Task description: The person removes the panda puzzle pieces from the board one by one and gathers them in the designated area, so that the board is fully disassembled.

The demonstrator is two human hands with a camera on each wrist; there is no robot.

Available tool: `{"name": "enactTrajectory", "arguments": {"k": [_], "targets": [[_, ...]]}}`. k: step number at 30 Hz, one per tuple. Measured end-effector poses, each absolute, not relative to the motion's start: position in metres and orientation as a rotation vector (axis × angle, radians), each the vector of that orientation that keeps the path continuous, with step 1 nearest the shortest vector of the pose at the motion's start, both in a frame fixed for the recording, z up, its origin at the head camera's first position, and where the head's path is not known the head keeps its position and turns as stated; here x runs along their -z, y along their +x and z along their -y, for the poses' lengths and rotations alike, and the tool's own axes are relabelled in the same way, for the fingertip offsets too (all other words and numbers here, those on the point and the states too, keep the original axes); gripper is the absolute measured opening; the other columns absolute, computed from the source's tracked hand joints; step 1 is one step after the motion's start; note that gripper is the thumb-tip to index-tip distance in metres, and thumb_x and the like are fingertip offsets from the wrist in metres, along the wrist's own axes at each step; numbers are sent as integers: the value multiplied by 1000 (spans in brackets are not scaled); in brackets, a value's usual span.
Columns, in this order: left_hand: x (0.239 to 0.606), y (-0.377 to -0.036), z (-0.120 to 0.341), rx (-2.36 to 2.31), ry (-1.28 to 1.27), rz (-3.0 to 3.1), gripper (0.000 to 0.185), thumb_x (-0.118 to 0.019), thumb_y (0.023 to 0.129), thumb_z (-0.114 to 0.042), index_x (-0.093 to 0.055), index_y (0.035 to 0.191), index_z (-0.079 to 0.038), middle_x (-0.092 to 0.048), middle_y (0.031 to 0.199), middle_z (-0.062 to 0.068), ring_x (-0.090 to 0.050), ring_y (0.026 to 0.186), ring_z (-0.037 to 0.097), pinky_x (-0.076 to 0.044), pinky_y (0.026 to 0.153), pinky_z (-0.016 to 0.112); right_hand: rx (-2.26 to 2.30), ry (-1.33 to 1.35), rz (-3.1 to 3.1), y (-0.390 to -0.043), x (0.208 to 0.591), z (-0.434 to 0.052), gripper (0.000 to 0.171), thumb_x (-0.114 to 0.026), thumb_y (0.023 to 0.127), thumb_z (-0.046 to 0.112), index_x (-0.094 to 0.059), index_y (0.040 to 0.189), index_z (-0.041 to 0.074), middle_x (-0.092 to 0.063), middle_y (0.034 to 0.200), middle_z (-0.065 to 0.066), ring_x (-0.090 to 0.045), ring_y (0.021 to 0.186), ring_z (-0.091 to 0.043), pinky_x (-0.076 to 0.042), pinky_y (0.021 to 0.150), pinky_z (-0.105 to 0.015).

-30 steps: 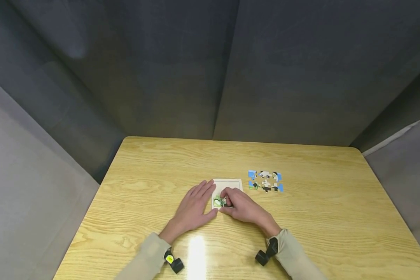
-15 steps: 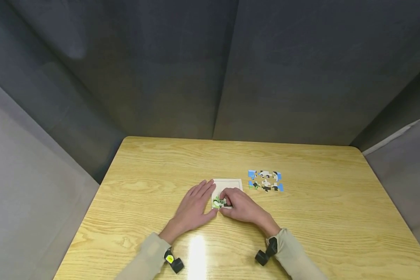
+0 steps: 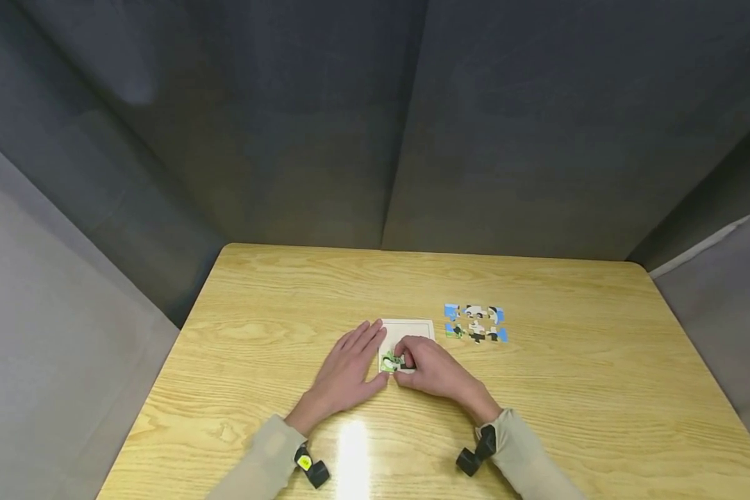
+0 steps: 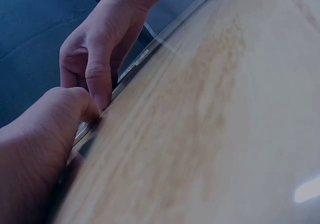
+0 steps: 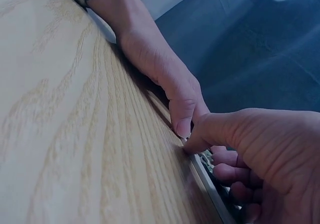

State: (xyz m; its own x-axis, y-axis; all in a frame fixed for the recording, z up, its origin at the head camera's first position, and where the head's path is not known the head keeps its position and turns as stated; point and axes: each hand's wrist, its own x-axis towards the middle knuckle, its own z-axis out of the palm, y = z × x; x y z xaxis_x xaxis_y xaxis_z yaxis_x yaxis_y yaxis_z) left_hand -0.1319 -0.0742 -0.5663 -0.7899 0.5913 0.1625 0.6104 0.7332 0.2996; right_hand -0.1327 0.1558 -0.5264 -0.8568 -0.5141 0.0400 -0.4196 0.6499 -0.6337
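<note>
A pale puzzle board [image 3: 406,328] with a thin drawn border lies flat near the middle of the table. My left hand [image 3: 346,368] rests on its left edge with straight, spread fingers. At the board's lower left corner sits a green, white and black puzzle piece [image 3: 388,362]. My right hand [image 3: 434,368] is over the lower part of the board, its curled fingers and thumb pinching a dark and green puzzle piece [image 3: 407,365], mostly hidden under them. In the right wrist view the right thumb [image 5: 200,136] lies at the board's front edge [image 5: 207,184], close to the left thumb [image 5: 183,126].
To the right of the board, several loose panda puzzle pieces [image 3: 475,323] in blue, white, black and green lie in two rows. The wood-grain table [image 3: 287,298] reaches back to dark curtains [image 3: 300,139]. A light reflection shows near the front.
The puzzle pieces at the board's lower left have shifted slightly and now lie flatter and closer together under my right fingers. My left hand has stayed in place.
</note>
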Motion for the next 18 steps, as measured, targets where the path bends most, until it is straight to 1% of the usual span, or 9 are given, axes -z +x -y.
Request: {"name": "enactTrajectory", "arguments": {"k": [4,10,14,18], "targets": [[564,-132,73,550,-995,2876,79,-47,102,-53,-28,166,-10,-21,174,5,-17,160,28,-17,128,46,1003,-762,-2758,-134,525,-158,27,-80,78,16,-68,101,11,-57,76,3,-48,67,-6,-44,64,-25],[568,-132,70,538,-997,2880,79,-45,102,-53,-27,166,-11,-19,174,4,-16,160,28,-16,128,47,1056,-756,-2782,-134,522,-168,27,-78,74,13,-67,99,13,-58,75,4,-48,65,-5,-44,61,-24],[571,-133,71,482,-992,2881,79,-43,102,-54,-25,167,-13,-17,175,3,-16,161,26,-17,128,46,1103,-775,-2758,-135,522,-175,28,-76,74,10,-66,99,13,-58,74,3,-49,65,-5,-44,61,-23],[572,-134,72,485,-987,2875,79,-38,104,-60,-25,167,-14,-17,175,3,-15,161,26,-17,128,46,1160,-756,-2727,-135,521,-184,28,-77,76,9,-65,101,12,-60,75,0,-49,63,-7,-44,61,-23]]}}
